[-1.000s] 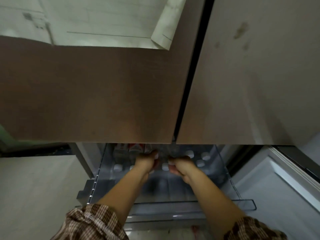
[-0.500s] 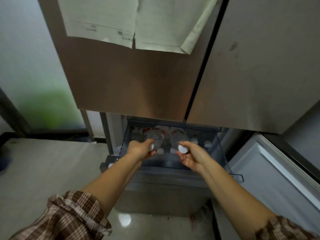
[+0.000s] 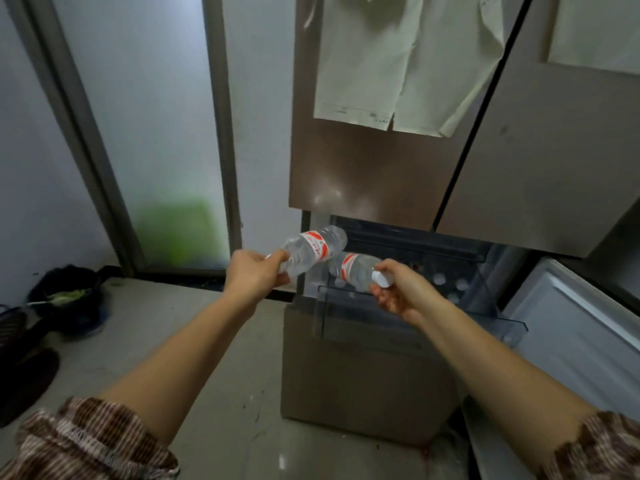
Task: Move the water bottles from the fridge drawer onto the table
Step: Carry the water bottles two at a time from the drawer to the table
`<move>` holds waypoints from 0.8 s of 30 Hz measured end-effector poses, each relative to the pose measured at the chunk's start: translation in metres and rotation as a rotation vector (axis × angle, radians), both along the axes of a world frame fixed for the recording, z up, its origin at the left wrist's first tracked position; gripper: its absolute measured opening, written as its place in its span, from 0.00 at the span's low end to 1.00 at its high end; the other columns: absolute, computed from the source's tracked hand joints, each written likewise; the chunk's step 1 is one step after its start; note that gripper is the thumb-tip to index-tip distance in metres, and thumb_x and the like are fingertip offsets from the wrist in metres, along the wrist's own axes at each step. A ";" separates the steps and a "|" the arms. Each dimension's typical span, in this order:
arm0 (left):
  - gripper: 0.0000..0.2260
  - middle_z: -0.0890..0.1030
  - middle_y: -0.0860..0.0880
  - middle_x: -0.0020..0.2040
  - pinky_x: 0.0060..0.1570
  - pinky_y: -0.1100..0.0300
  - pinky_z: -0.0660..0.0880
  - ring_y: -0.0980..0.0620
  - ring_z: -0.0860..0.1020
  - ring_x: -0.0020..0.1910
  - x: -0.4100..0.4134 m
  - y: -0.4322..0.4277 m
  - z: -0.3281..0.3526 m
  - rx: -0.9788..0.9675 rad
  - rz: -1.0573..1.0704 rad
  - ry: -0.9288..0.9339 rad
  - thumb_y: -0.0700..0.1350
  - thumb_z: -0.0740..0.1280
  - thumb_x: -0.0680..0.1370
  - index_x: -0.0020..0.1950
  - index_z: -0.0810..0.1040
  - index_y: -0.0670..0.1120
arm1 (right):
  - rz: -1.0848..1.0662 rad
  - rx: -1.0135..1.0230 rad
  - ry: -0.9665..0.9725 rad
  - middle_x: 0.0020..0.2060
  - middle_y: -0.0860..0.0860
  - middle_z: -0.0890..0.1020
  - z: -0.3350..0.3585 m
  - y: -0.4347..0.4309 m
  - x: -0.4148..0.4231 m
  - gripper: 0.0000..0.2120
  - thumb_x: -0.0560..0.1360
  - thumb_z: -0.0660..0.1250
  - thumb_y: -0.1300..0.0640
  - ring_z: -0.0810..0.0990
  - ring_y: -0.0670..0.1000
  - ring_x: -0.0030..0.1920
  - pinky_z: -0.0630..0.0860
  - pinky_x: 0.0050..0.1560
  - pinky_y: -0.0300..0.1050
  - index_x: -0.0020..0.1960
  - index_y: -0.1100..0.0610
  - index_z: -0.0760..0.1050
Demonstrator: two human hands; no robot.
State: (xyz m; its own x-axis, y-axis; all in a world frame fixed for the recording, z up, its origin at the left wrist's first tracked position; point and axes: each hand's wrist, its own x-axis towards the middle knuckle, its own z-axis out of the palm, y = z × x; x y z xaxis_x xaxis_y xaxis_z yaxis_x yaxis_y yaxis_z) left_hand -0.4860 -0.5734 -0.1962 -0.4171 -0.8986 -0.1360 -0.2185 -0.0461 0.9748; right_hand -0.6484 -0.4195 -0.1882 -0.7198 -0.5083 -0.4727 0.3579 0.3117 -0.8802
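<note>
From the head view we see both arms stretched forward, the hands apart. The left hand [image 3: 254,276] grips the neck end of one bottle [image 3: 313,248], fingers curled round it. The bottle lies tilted, its base pointing away from the hand and to its right. The right hand [image 3: 405,294] pinches the white cap of a second bottle [image 3: 353,268], whose body reaches away and left, just under the first. We cannot tell whether the two touch. The drawer [image 3: 363,317] stands open below the right hand. Beyond that hand we make out white caps [image 3: 439,279] of more bottles inside it. Papers [image 3: 398,64] hang on the fridge door [image 3: 363,174] above both hands.
</note>
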 end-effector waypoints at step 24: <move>0.17 0.73 0.49 0.33 0.27 0.61 0.64 0.52 0.72 0.31 0.552 -0.016 -0.040 -0.178 0.466 -1.055 0.55 0.71 0.70 0.33 0.69 0.45 | 1.318 0.192 0.935 0.34 0.58 0.83 -0.025 -0.206 0.507 0.16 0.74 0.68 0.50 0.81 0.53 0.30 0.80 0.29 0.43 0.41 0.65 0.80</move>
